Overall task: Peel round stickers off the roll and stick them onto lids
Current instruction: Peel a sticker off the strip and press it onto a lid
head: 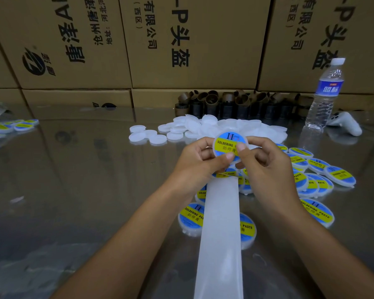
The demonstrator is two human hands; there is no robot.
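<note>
Lid [229,135] in hand, we hold it up over the middle of the table [73,190], with a blue and yellow sticker [225,145] covering its face. Our left hand [198,160] curls round the lid's left side, thumb flat on the sticker's lower part. Our right hand [262,164] pinches the right side, its thumb on the label too. We judge this to be the pressing-down of this 1 sticker.

From the near edge a bare backing strip [221,234] runs up under our hands. We cannot see the roll itself.

Done so far, as we read it:
- Many finished lids [317,171] lie to the right of the strip and beneath it.
- A smaller batch [11,126] lies at the left edge.

Left to do: a large heap of plain lids [220,126] sits toward the far edge with no stickers on them, so we reckon the job is far from over.

Behind the heap stand cardboard tubes [235,102] and stacked boxes [192,39], with a water bottle [324,98] toward the far right corner.
</note>
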